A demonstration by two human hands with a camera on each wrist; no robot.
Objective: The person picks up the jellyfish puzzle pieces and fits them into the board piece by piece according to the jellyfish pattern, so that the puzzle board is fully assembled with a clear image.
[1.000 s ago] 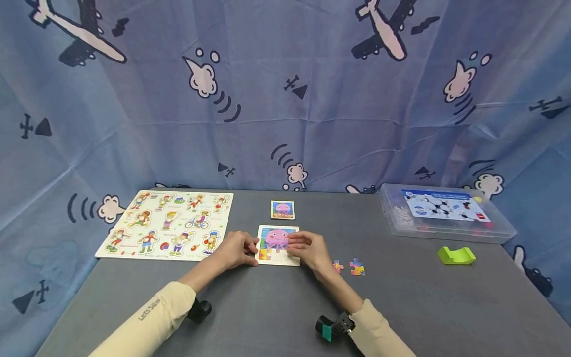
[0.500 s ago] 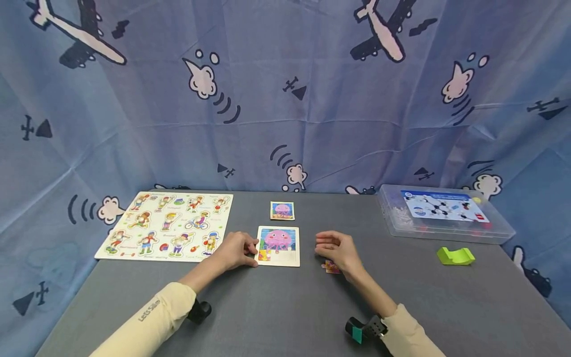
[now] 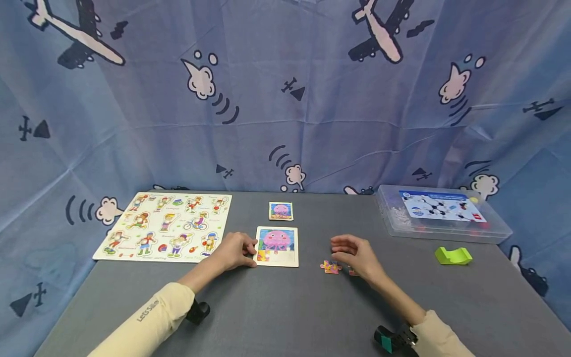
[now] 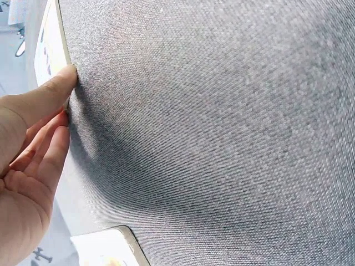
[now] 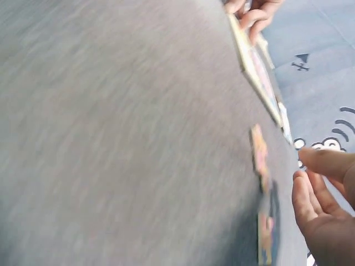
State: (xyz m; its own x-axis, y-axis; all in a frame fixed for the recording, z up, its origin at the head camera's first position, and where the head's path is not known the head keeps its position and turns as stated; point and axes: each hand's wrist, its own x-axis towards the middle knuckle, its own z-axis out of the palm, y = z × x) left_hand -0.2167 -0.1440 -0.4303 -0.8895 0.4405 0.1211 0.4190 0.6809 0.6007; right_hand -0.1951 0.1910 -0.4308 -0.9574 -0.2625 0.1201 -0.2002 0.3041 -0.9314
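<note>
A square jigsaw tray (image 3: 285, 258) with a partly filled pink octopus picture lies at mid-table; its lower right part shows bare backing. My left hand (image 3: 234, 250) holds the tray's left edge with thumb and fingertips, as the left wrist view shows on the tray's edge (image 4: 64, 44). To the right, my right hand (image 3: 359, 255) hovers with loosely bent fingers and nothing visible between them. A pink and yellow jigsaw piece (image 3: 330, 267) lies just below its fingertips. Another jigsaw piece (image 3: 353, 272) is mostly hidden beneath the hand.
Behind the tray lies a small octopus picture card (image 3: 281, 211). A large board with figures (image 3: 156, 243) is at left. A clear plastic box (image 3: 428, 230) stands at the back right, with a lime-green curved block (image 3: 453, 256) in front. A patterned curtain (image 3: 250, 99) hangs behind.
My right hand has left the tray and moved right, to the two loose jigsaw pieces. The left hand stays at the tray's left edge.
</note>
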